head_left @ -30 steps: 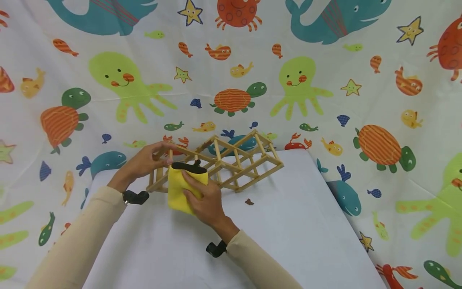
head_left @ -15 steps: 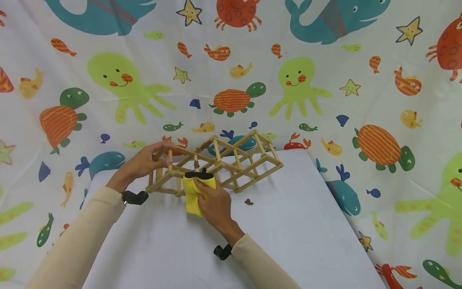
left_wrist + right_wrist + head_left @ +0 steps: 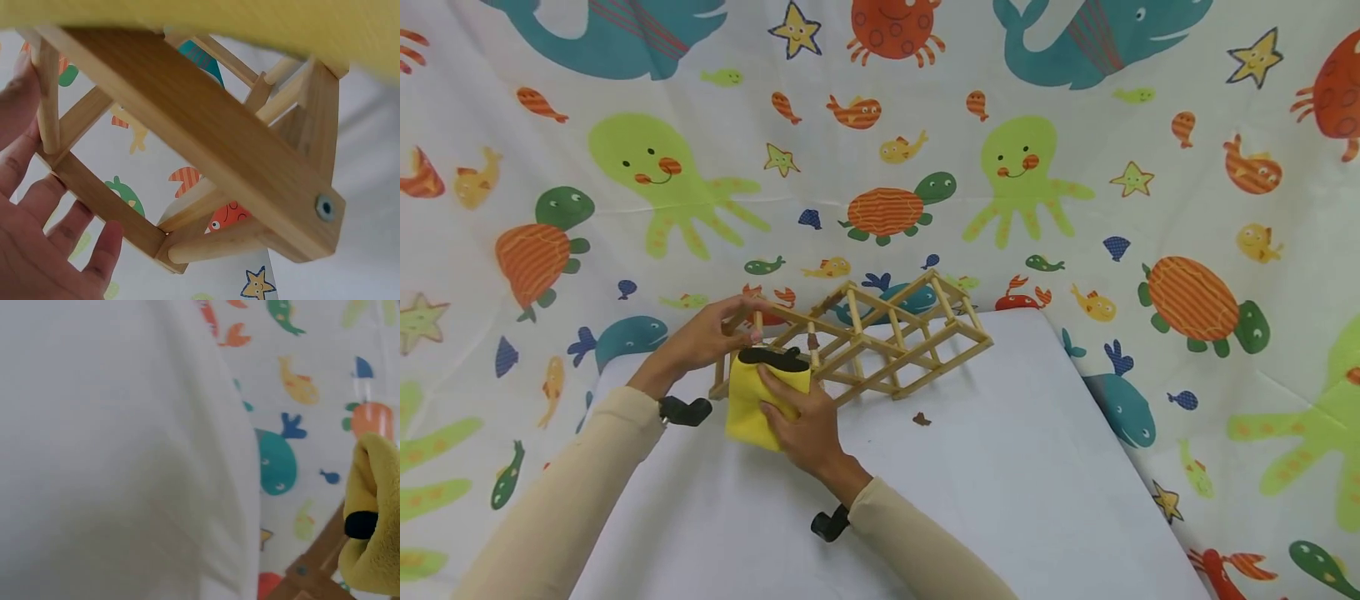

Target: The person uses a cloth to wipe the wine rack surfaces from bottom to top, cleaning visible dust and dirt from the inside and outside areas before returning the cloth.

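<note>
A folding wooden lattice rack (image 3: 859, 340) of slats and dowels stands toward the back of the table. At its left end my left hand (image 3: 703, 333) holds a dowel between thumb and fingers; the left wrist view shows this hand (image 3: 56, 231) up close beside the slats. My right hand (image 3: 808, 429) grips a yellow cloth (image 3: 748, 408) with a dark strip along its top. The cloth covers part of the rack's front left in the head view. A dowel just right of it bears a dark brown smudge (image 3: 812, 341). In the right wrist view the folded cloth (image 3: 381, 550) overlaps the rack.
A small brown bit (image 3: 921, 418) lies on the white-covered table (image 3: 1000, 483), right of the hands and in front of the rack. Behind the table hangs a white curtain (image 3: 820, 75) printed with sea animals. The table's right edge slopes toward the front corner.
My right hand moved the cloth right and down, uncovering the smudged dowel, then back left and slightly up toward the left hand. The left hand and rack stay in place.
</note>
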`<state>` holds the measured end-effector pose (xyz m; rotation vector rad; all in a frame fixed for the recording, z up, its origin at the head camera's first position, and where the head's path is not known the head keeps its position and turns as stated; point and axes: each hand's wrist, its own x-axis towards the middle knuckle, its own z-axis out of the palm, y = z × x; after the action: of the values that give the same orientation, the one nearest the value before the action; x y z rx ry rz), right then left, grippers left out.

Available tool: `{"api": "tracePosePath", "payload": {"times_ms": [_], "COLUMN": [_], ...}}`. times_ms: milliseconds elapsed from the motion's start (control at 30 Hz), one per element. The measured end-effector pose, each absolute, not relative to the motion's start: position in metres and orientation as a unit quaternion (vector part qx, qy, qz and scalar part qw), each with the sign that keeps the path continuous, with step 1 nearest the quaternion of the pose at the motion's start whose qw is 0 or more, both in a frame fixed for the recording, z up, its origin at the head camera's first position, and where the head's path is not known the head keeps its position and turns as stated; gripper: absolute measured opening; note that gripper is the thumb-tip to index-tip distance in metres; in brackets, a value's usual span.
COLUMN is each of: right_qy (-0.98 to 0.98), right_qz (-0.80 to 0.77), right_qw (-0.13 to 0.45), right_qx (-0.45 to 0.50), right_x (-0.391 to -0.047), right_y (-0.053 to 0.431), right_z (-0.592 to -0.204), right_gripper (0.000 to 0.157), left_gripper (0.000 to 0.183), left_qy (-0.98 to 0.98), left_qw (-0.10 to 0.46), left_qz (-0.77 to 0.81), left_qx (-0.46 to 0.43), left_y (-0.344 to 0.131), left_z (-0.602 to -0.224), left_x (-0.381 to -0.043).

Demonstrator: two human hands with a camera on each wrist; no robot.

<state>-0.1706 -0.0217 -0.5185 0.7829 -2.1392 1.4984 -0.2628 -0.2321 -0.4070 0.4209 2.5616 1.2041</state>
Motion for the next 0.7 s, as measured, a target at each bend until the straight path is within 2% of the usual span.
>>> {"api": "tracePosePath", "payload": {"times_ms": [167, 400, 467, 633, 700], "right_qy": [-0.803, -0.750, -0.762, -0.832, -0.833], "right_qz": [0.471, 0.543, 0.536, 0.452, 0.447], "right_qw": [0.204, 0.247, 0.229, 0.139, 0.140], "right_qx": [0.302, 0.286, 0.282, 0.292, 0.295], "right_x": [-0.163, -0.166, -0.168, -0.163, -0.159], "right_y": [-0.024, -0.028, -0.031, -0.037, -0.038], "right_z": [-0.533, -0.525, -0.525, -0.535, -0.538], "right_gripper": [0.052, 0.053, 0.052, 0.053, 0.053], "left_gripper": [0.054, 0.055, 0.055, 0.053, 0.053], "left_qy": [0.884, 0.892, 0.892, 0.886, 0.885], "left_qw": [0.141, 0.135, 0.136, 0.137, 0.136], "left_qz": [0.417, 0.402, 0.403, 0.410, 0.411], "left_qx": [0.157, 0.156, 0.156, 0.166, 0.172], "left_y": [-0.230, -0.227, -0.228, -0.230, -0.230], "left_z": [-0.405, -0.398, -0.397, -0.399, -0.400], "left_x": [-0.263, -0.264, -0.263, -0.262, -0.262]}}
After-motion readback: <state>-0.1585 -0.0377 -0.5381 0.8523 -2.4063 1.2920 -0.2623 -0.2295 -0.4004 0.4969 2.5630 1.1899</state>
